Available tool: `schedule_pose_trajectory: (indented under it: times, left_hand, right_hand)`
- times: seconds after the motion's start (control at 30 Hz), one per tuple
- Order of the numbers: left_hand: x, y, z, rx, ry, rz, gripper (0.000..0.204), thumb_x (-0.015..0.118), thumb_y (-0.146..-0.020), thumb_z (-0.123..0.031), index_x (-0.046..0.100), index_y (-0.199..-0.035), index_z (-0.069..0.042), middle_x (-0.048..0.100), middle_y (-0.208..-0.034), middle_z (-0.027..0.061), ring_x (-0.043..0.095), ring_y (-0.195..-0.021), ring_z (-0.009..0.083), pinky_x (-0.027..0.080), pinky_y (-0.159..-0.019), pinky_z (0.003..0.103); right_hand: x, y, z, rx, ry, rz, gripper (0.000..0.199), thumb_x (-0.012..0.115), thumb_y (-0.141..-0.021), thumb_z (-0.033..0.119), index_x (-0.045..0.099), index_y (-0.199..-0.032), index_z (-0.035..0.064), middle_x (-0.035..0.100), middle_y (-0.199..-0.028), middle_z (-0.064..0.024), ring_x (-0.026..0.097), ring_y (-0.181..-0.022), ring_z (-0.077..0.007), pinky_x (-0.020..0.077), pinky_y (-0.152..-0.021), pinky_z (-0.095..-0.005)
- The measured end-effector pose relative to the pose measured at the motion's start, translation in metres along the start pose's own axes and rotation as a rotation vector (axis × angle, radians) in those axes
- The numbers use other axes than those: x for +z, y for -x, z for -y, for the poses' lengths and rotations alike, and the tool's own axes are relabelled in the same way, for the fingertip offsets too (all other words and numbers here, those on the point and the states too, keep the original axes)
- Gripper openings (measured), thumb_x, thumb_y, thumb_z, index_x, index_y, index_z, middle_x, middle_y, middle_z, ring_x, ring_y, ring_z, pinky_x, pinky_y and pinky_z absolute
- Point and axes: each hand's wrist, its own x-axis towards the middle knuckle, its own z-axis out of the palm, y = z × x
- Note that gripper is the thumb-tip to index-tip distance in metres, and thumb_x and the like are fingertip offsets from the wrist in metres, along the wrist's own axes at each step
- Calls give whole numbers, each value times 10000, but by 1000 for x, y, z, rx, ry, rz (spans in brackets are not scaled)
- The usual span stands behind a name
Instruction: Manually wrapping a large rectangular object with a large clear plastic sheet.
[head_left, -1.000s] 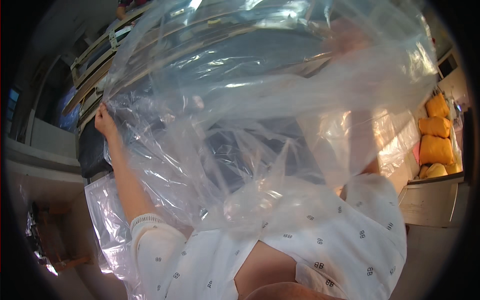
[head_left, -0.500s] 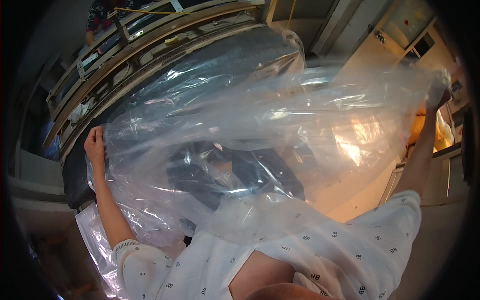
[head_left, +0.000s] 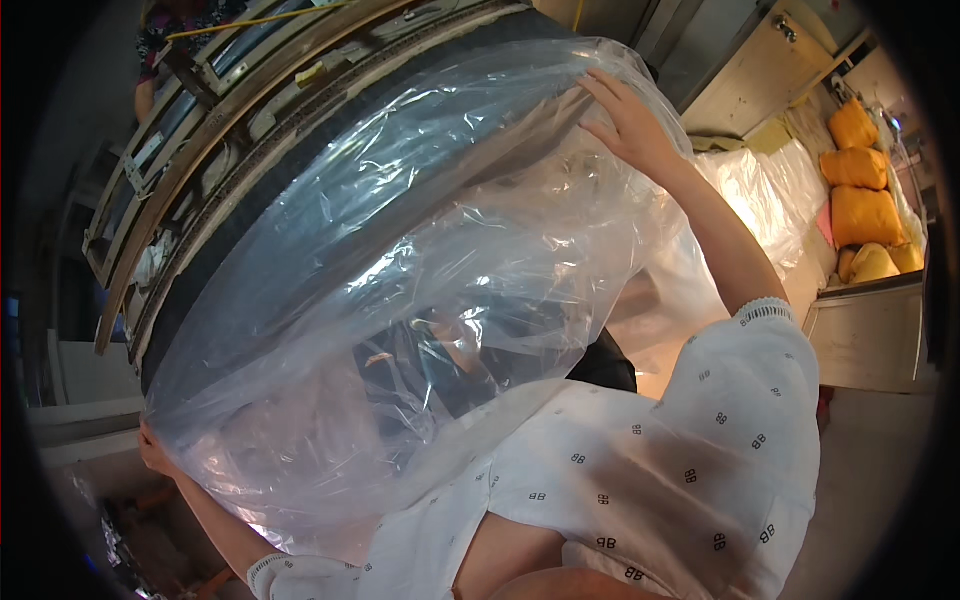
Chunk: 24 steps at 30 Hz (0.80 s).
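Observation:
A large clear plastic sheet spreads in creased folds in front of me, over a dark padded surface and down against my body. At its lower left corner, my left hand is closed on the edge of the sheet, with the fingertips partly hidden. My right hand is open at the far right end of the plastic, fingers stretched out and thumb apart, resting against it. Dark clothing of mine shows blurred through the film.
A long wooden frame with metal brackets runs along the far left side. Behind it, a person's patterned sleeve is visible. To the right lie a pale plastic-covered bundle and stacked orange packages; a door stands beyond.
The lifted, billowing sheet has come down over the dark surface. My right hand has moved inward from the far right and released its grip; my left hand has moved down and left.

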Motion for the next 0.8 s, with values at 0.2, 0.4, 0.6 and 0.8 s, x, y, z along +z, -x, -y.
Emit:
schedule_pose_trajectory:
  times: [0.2, 0.4, 0.6, 0.8]
  left_hand:
    - [31, 12, -24, -50, -40, -82, 399, 456, -851, -436, 633, -968, -97, 628, -961, 124, 576, -892, 326, 435, -776, 392]
    - [24, 16, -27, -63, -53, -54, 398, 488, -841, -424, 629, -970, -75, 621, -992, 129, 577, -921, 309, 437, -811, 375]
    - [30, 20, -30, -33, -56, -140, 383, 483, -842, -426, 623, -988, -101, 635, -962, 103, 592, -883, 294, 446, -778, 367]
    - [32, 24, -34, 14, -4, -265, 353, 505, -833, -409, 634, -955, -104, 638, -944, 110, 600, -864, 290, 454, -766, 357]
  right_hand:
    - [3, -59, 16, 28, 72, -325, 391, 587, -806, 240, 474, -1138, 67, 462, -1076, -97, 467, -951, -238, 401, -780, -315]
    - [-31, -94, 45, -51, 138, -177, 300, 643, -742, 211, 573, -991, 60, 518, -940, -105, 463, -934, -245, 360, -819, -376]
    - [-7, -100, 38, 272, -873, 177, 229, 514, -878, 285, 578, -865, 65, 362, -591, 70, 334, -545, -30, 291, -502, -186]
    - [45, -79, -1, 366, -764, 24, 207, 542, -860, 241, 614, -882, 48, 475, -649, 58, 408, -588, -32, 330, -540, -176]
